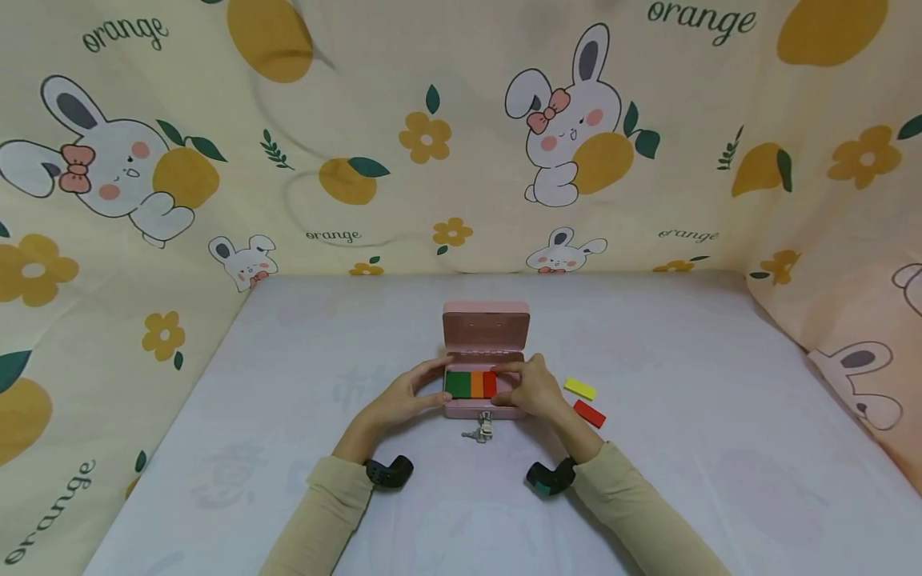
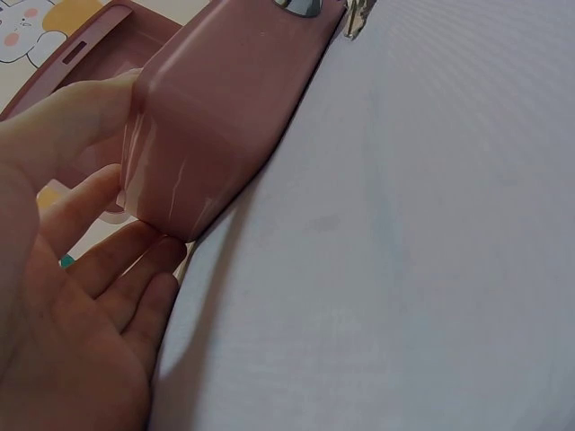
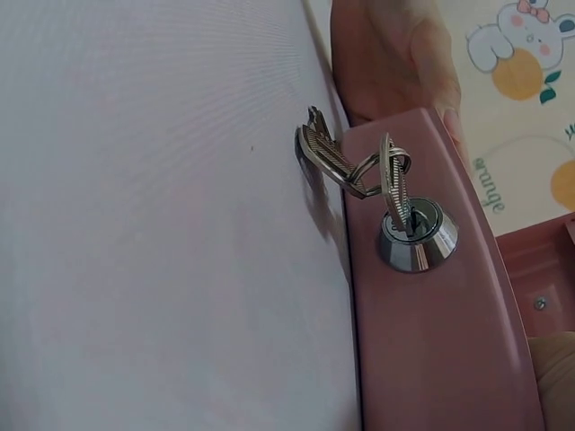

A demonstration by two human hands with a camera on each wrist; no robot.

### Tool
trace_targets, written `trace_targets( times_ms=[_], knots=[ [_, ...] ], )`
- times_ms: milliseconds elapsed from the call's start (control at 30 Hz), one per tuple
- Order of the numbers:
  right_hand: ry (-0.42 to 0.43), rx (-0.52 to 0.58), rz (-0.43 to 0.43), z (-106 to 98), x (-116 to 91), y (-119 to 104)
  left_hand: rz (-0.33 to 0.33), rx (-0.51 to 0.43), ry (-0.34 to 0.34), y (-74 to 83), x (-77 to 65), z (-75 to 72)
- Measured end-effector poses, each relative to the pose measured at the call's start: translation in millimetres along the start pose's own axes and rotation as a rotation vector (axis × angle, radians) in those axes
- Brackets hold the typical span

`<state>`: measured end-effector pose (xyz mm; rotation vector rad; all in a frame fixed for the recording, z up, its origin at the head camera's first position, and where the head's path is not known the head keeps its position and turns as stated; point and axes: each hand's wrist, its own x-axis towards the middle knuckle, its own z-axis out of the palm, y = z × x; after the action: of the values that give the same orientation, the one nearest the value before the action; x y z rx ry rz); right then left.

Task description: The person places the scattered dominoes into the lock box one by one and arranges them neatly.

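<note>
A small pink metal cash box point(image 1: 461, 412) stands with its lid point(image 1: 486, 309) raised. A green stretch point(image 1: 458, 385), an orange block point(image 1: 477, 385) and a red block point(image 1: 490, 385) lie side by side in it. My left hand point(image 1: 394, 400) holds the box's left side, thumb at the front rim; in the left wrist view its fingers point(image 2: 135, 269) lie against the side wall. Reaching in from the right, my right hand point(image 1: 536, 390) pinches the red block between thumb and index finger. Most of that hand is outside the right wrist view.
Keys on a ring point(image 3: 359, 175) hang from the round lock point(image 3: 420, 241) on the box front. A yellow block point(image 1: 579, 389) and another red block point(image 1: 589, 414) lie right of the box on the white tabletop point(image 1: 216, 440). Behind stands a rabbit-and-orange patterned cloth point(image 1: 461, 48).
</note>
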<state>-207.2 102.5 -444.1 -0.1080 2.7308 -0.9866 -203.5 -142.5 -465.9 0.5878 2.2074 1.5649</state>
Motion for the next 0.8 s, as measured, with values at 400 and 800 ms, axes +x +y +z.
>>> trace_targets(
  times_ms=[400, 800],
  knots=[
    [-0.004, 0.005, 0.012, 0.6, -0.2, -1.9, -0.015, 0.005, 0.007, 0.0, 0.6, -0.6],
    [-0.017, 0.013, -0.008, -0.3, -0.7, 0.7, -0.01, -0.009, -0.007, -2.1, 0.7, -1.3]
  ],
)
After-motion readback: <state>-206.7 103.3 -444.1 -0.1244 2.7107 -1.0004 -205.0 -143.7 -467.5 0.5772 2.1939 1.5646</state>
